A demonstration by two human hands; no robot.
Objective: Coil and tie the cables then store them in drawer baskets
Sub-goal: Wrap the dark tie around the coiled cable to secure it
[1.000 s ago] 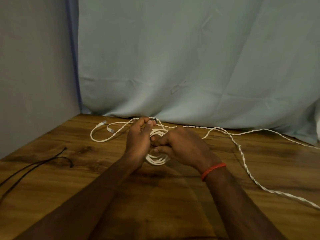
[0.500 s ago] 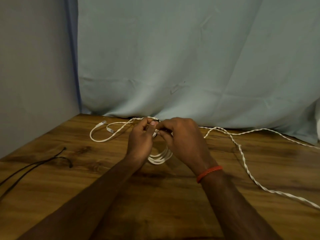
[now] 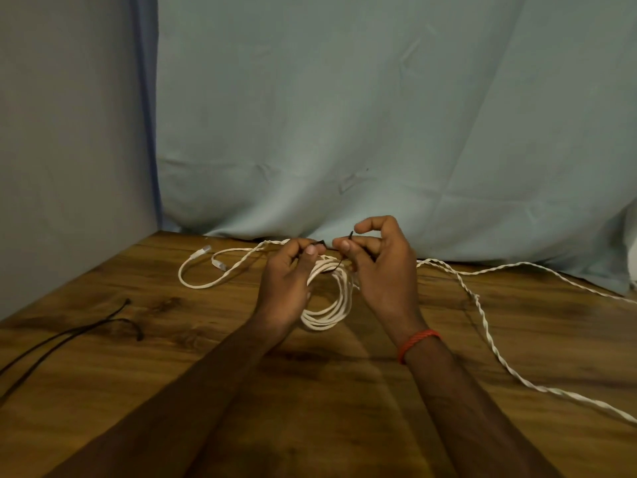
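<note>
Nearest the camera, two bare forearms reach forward over a brown wood-grain table (image 3: 103, 391). A thin black cord (image 3: 69, 339) lies on the table at the left, well apart from the hands. At the right, a long twisted white cable (image 3: 489, 336) trails across the table from the near right edge toward the back. A red braided thread bracelet (image 3: 417, 341) circles the right wrist.

Between the two hands is a coil of white cable (image 3: 331, 312), several loops gathered together. Its lower loops rest on the table and its upper part is lifted up to the fingers. The left hand (image 3: 286, 284) is curled, its thumb and fingertips pinching one end of a thin dark tie (image 3: 351, 234) just above the coil. The right hand (image 3: 382, 270) is also curled. Its thumb and a finger pinch the other end of the tie, and its index finger arches loosely above. The tie seems to pass around the top of the coil, though it is too thin to follow for certain.

Farther back on the left, a loose loop of white cable with two pale plug ends (image 3: 200, 286) lies flat on the table. Behind everything hangs a creased pale blue-green cloth backdrop (image 3: 379, 132), with a plain grey wall (image 3: 69, 132) to its left.
</note>
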